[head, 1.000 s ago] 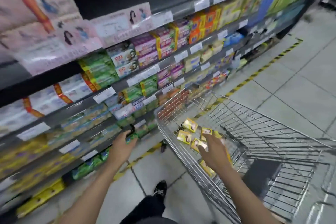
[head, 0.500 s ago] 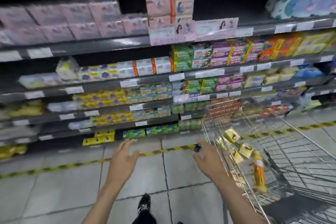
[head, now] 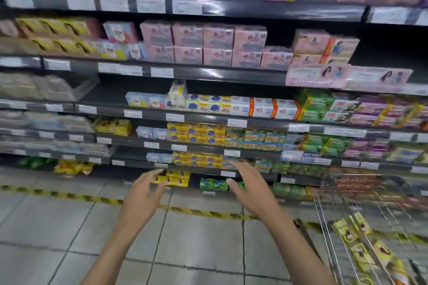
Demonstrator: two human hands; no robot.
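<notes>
I face a shop shelf full of small boxed goods. My left hand [head: 144, 193] and my right hand [head: 249, 188] are both stretched out toward the low shelves, fingers spread and holding nothing. Just beyond my left fingertips lie yellow boxes [head: 172, 178] on the bottom shelf; green packs [head: 213, 184] lie between the two hands. At the lower right stands a wire shopping cart [head: 324, 213] with several yellow packs [head: 356, 250] inside.
Dark shelves [head: 208, 122] with white price tags run across the whole view, stacked with pink, white, yellow and green boxes. A yellow-and-black striped line [head: 203, 213] marks the tiled floor [head: 58, 227] in front of the shelves.
My right hand has left the cart and both hands have swung up toward the bottom shelves. My view has turned left, away from the cart and square to the shelf.
</notes>
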